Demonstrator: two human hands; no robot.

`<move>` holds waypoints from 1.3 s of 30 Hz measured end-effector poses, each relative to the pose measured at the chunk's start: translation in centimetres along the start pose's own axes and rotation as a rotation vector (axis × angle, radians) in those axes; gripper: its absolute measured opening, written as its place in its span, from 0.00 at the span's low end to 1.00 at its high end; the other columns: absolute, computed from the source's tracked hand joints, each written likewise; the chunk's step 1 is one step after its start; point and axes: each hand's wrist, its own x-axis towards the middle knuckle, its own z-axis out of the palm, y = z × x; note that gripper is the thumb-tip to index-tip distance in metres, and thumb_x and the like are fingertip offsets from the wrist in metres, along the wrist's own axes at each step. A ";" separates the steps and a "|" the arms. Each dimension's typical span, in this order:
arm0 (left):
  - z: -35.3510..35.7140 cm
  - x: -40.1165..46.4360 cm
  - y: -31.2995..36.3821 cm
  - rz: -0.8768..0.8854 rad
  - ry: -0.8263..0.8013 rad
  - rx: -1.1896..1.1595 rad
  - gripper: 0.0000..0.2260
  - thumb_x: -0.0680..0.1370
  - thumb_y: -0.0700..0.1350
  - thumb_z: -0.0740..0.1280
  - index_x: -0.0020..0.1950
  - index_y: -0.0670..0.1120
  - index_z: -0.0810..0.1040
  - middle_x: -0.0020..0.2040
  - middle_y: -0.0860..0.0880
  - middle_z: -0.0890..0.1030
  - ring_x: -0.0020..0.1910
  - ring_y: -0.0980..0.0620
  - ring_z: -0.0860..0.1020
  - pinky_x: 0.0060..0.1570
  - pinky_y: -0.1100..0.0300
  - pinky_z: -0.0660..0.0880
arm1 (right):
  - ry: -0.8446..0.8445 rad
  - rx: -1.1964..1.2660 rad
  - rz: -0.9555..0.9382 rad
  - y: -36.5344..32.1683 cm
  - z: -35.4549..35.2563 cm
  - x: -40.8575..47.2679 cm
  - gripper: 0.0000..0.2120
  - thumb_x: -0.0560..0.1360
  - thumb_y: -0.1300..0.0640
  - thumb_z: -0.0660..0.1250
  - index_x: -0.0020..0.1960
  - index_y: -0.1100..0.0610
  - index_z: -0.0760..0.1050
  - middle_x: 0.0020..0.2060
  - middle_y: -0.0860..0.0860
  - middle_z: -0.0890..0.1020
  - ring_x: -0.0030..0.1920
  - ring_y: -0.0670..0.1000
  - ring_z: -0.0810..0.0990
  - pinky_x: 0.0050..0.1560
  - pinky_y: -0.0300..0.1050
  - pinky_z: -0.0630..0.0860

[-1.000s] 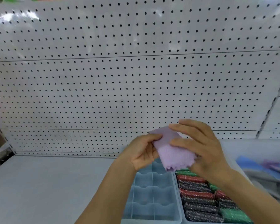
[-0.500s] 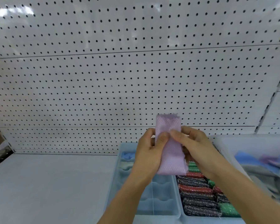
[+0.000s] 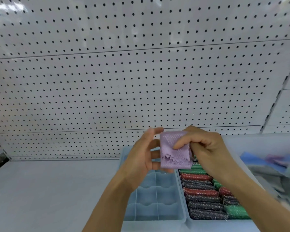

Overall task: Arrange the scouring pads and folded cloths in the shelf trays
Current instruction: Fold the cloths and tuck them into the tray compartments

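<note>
Two trays lie nearest me, below my hands: the divided tray (image 3: 155, 198) under my left wrist shows bare compartments, presumably kept for cloths, while the tray (image 3: 187, 213) under my right forearm is packed with scouring pads (image 3: 201, 195) in red, dark and green rows. Above them, my right hand (image 3: 208, 151) pinches the folded cloth (image 3: 174, 153) between thumb and fingers, its scalloped edges hanging down, which I judge keeps the fold tight for slotting in. My left hand (image 3: 141, 158) is spread beside the cloth, fingers relaxed; whether its lower fingertips touch the fold I cannot tell. To the right of my right arm sits a blurred bin (image 3: 266, 143) of loose cloths. Beyond the hands stands the pegboard (image 3: 141, 81).
</note>
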 end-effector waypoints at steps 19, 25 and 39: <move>-1.6 -1.2 0.0 0.115 0.011 -0.124 0.09 0.71 0.36 0.64 0.42 0.45 0.83 0.52 0.42 0.82 0.43 0.42 0.83 0.38 0.55 0.80 | -0.026 0.584 0.309 0.3 2.2 -0.2 0.06 0.64 0.63 0.70 0.38 0.56 0.84 0.43 0.57 0.84 0.35 0.53 0.80 0.32 0.42 0.78; -3.3 -1.3 -1.0 0.063 0.041 0.014 0.05 0.72 0.42 0.68 0.46 0.45 0.81 0.56 0.40 0.81 0.51 0.36 0.81 0.49 0.54 0.80 | -0.004 0.403 0.287 1.2 3.0 -0.3 0.09 0.72 0.67 0.64 0.38 0.63 0.83 0.48 0.59 0.83 0.44 0.57 0.82 0.42 0.46 0.80; -10.2 -0.7 -6.1 0.106 0.196 0.801 0.19 0.71 0.33 0.72 0.53 0.54 0.77 0.50 0.56 0.82 0.49 0.62 0.80 0.53 0.70 0.74 | -0.332 -0.357 0.367 7.9 9.0 0.5 0.13 0.68 0.59 0.74 0.51 0.47 0.78 0.43 0.42 0.82 0.45 0.40 0.79 0.45 0.36 0.74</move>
